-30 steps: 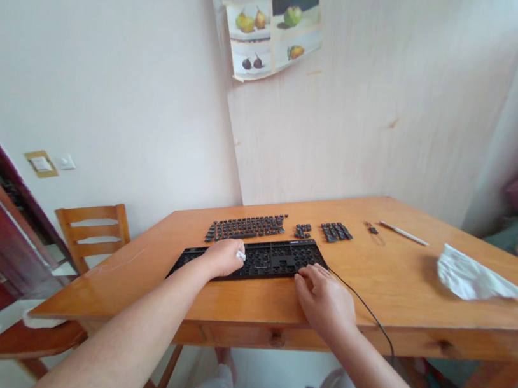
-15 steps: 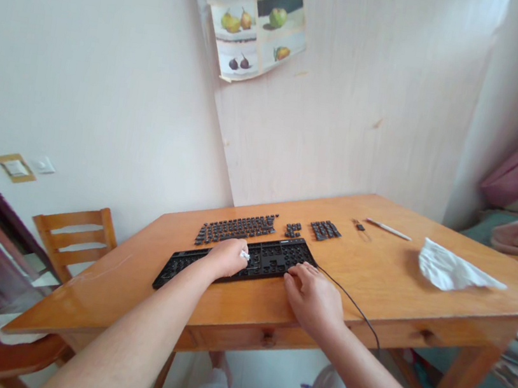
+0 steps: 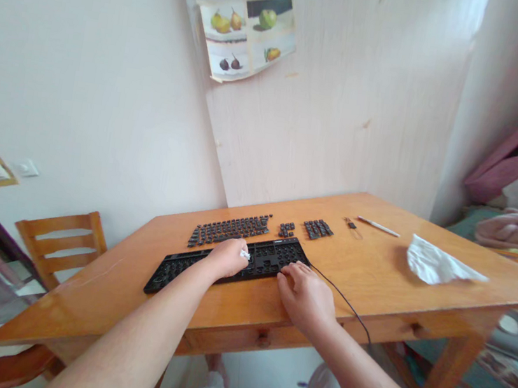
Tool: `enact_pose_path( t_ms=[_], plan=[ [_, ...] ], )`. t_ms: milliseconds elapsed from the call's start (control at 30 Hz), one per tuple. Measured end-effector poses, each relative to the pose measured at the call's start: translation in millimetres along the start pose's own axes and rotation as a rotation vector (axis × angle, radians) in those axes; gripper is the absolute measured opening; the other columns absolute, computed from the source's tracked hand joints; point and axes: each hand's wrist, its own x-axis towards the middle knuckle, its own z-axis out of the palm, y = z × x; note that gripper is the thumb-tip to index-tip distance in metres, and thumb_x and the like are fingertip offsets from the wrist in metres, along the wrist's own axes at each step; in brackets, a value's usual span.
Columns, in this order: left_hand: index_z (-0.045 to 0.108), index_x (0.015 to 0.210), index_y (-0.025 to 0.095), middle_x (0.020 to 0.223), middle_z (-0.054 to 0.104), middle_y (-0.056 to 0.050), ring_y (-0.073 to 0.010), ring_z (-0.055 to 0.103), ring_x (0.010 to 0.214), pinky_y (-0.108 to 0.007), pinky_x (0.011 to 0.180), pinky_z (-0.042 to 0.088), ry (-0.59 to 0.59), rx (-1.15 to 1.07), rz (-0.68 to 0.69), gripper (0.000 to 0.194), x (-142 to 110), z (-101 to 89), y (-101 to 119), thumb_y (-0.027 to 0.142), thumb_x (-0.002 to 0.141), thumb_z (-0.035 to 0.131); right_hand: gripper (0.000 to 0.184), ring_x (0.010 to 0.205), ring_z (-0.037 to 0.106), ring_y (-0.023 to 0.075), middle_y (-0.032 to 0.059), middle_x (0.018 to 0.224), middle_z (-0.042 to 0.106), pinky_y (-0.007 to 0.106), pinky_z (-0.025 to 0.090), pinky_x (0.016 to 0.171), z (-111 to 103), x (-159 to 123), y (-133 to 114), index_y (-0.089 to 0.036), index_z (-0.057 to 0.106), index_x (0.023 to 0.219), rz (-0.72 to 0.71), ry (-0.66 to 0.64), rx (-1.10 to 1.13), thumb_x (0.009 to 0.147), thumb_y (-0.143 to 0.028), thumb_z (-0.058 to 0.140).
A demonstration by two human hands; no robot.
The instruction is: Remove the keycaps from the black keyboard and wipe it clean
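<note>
A black keyboard base (image 3: 273, 260) with its keycaps off lies tilted across the table near its front edge. My left hand (image 3: 227, 258) is closed over the middle of the base, with a bit of white tissue (image 3: 245, 254) poking out of its grip. At the base's right end, my right hand (image 3: 306, 294) grips the front edge, thumb at the front and fingers bent on top. Behind the base, loose black keycaps (image 3: 230, 228) are laid out in keyboard order. A small cluster (image 3: 287, 229) and a number-pad block (image 3: 318, 229) sit to their right.
On the right are a white crumpled cloth (image 3: 437, 263), a pen (image 3: 378, 226) and a small wire keycap puller (image 3: 353, 227). A black cable (image 3: 346, 294) runs off the table's front edge. A wooden chair (image 3: 62, 243) stands at the left.
The whole view has shifted slightly, so the scene sits a bit further left. Both hands keep nearly the same places on the keyboard base.
</note>
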Motion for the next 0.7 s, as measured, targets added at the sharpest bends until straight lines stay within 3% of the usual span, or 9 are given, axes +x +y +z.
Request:
enact_pose_path(
  t_ms=[167,300,500,700],
  plan=[
    [0.066,0.084,0.02,0.078,0.069,-0.004,-0.0167,0.059,0.067,-0.024,0.057,0.036,0.039,-0.027,0.074,0.02,4.7,7.5,8.9,0.02,0.068,0.056,0.021,0.093,0.061,0.0173,0.0031,0.091,0.068,0.026,0.041,0.075,1.3,0.5,0.7,-0.023,0.067,0.087,0.008,-0.006,0.004,0.089,-0.03,0.048],
    [0.066,0.081,0.019,0.076,0.068,-0.004,-0.017,0.058,0.067,-0.025,0.057,0.035,0.053,-0.074,0.1,0.017,9.2,11.1,15.7,0.02,0.067,0.056,0.021,0.099,0.06,0.0184,0.0037,0.09,0.068,0.026,0.041,0.081,1.7,0.7,1.3,-0.023,0.067,0.088,0.002,-0.008,0.008,0.089,-0.03,0.047],
    [0.064,0.081,0.018,0.075,0.067,-0.005,-0.0162,0.058,0.066,-0.024,0.056,0.036,0.059,-0.184,0.071,0.016,4.6,10.0,18.1,0.02,0.067,0.057,0.022,0.103,0.06,0.0185,0.0038,0.091,0.069,0.026,0.041,0.084,0.7,0.4,0.3,-0.024,0.067,0.087,0.002,-0.004,0.014,0.09,-0.03,0.047],
    [0.06,0.089,0.017,0.067,0.064,-0.002,-0.0122,0.057,0.053,-0.02,0.046,0.036,0.011,-0.361,0.016,0.02,-4.9,6.9,12.7,0.018,0.071,0.053,0.022,0.102,0.06,0.0186,0.0038,0.091,0.069,0.026,0.042,0.084,0.5,0.1,-0.2,-0.024,0.067,0.087,0.005,-0.001,0.017,0.09,-0.031,0.047]
  ],
)
